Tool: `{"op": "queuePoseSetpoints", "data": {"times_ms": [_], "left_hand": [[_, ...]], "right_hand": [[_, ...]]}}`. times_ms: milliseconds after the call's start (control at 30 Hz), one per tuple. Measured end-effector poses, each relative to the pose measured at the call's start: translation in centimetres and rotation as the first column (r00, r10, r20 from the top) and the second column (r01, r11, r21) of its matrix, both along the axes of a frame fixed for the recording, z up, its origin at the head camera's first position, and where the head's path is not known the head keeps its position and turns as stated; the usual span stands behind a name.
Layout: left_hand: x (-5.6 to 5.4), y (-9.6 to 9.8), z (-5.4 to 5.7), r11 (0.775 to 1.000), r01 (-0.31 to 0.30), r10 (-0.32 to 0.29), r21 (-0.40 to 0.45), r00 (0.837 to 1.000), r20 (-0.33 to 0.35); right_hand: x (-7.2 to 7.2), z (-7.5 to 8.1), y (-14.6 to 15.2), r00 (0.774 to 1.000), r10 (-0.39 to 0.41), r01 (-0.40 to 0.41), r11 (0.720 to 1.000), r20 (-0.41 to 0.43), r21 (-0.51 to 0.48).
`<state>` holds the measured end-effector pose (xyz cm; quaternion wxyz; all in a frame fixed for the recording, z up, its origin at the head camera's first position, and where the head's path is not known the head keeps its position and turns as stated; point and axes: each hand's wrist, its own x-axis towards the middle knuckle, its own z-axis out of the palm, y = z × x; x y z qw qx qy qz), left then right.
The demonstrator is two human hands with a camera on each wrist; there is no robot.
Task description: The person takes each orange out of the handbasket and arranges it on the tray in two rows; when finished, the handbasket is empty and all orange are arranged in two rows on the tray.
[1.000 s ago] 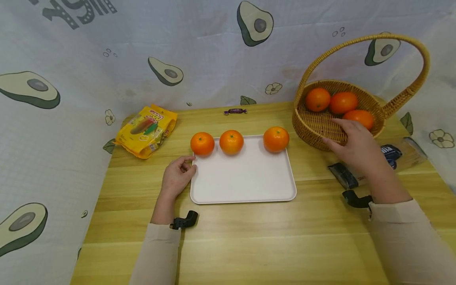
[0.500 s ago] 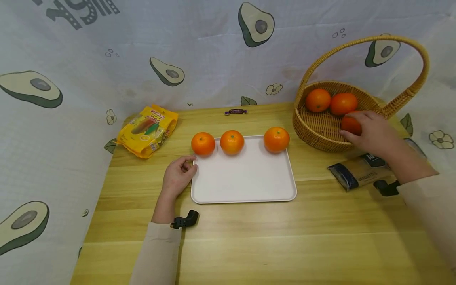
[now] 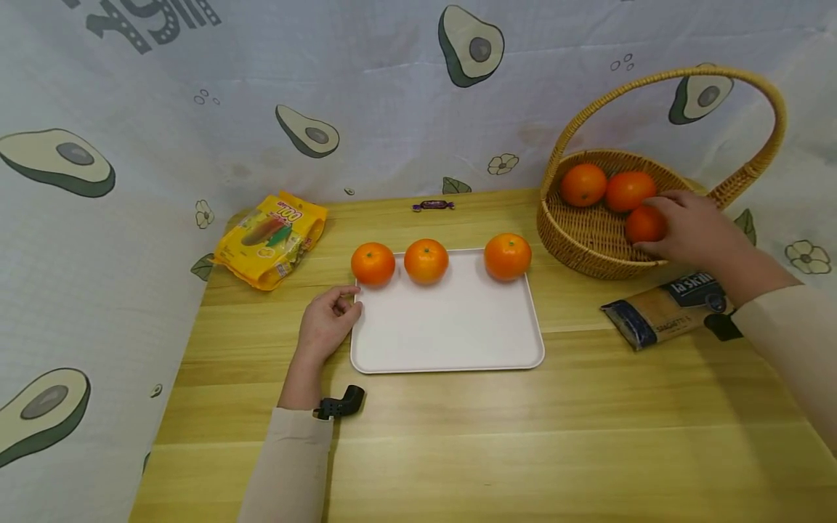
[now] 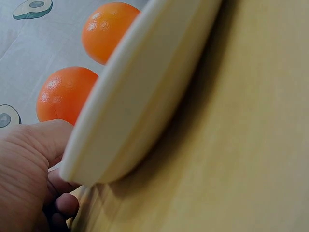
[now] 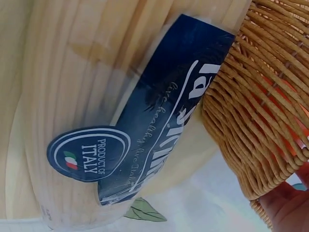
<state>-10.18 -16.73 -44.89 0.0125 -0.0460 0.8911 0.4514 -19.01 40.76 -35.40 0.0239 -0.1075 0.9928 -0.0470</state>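
Observation:
A white rectangular tray (image 3: 447, 327) lies on the wooden table, with three oranges along its far side: a left one (image 3: 373, 264), a middle one (image 3: 426, 261) and a right one (image 3: 507, 256). My left hand (image 3: 327, 323) holds the tray's left rim, thumb and fingers at the edge in the left wrist view. At the right, my right hand (image 3: 696, 229) reaches into a wicker basket (image 3: 575, 243), its fingers curled round an orange (image 3: 646, 223). Two more oranges sit behind it, one at left (image 3: 584, 184) and one beside it (image 3: 630, 191). The right wrist view hides most of that hand.
A pack of spaghetti (image 3: 673, 309) lies in front of the basket, under the right forearm. The basket's tall handle (image 3: 680, 71) arches above it. At the back left is a yellow snack bag (image 3: 269, 241); a purple wrapped candy (image 3: 433, 205) lies behind the tray.
My right hand has moved right across the basket, and its fingers have closed round the front orange, which has shifted slightly left. My left hand and the tray stay put.

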Motion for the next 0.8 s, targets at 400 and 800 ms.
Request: {"op": "queuePoseSetpoints", "data": {"times_ms": [400,800], "left_hand": [[-0.1,-0.06,-0.08,1.0,-0.003,0.003,-0.005,1.0,0.009],[-0.02,-0.07,0.04,1.0,0.003,-0.003,0.001,1.0,0.003]], "right_hand": [[-0.53,-0.16,0.2,0.992,-0.055,0.054,0.998,0.113,0.009],[-0.56,-0.32,0.23,0.99,-0.063,0.058,0.997,0.123,0.047]]}}
